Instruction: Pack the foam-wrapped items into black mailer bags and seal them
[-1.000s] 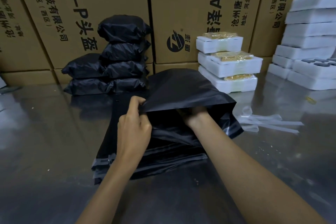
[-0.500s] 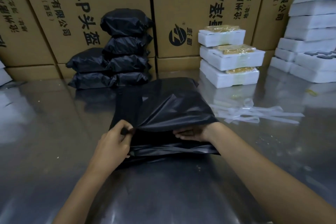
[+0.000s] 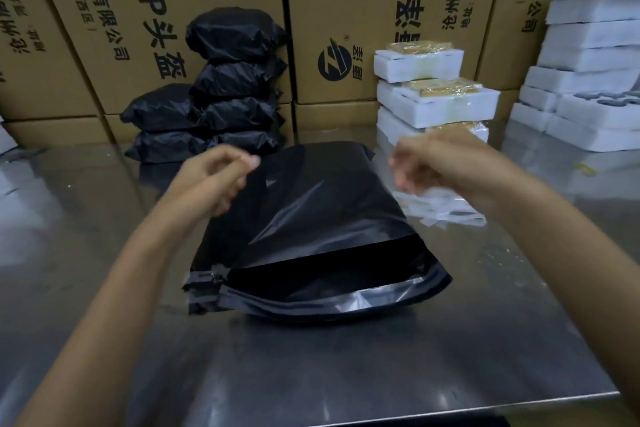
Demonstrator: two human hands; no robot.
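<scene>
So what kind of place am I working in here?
Most likely a warehouse packing station. Large printed cardboard cartons line the back of a metal table, filled black mailer bags are piled against them, and foam-wrapped items sit stacked beside them.

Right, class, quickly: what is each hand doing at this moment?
Left hand: closed, pinching the edge of the top black mailer bag.
Right hand: blurred, fingers loosely curled, holding nothing that shows, apart from the bag.
</scene>
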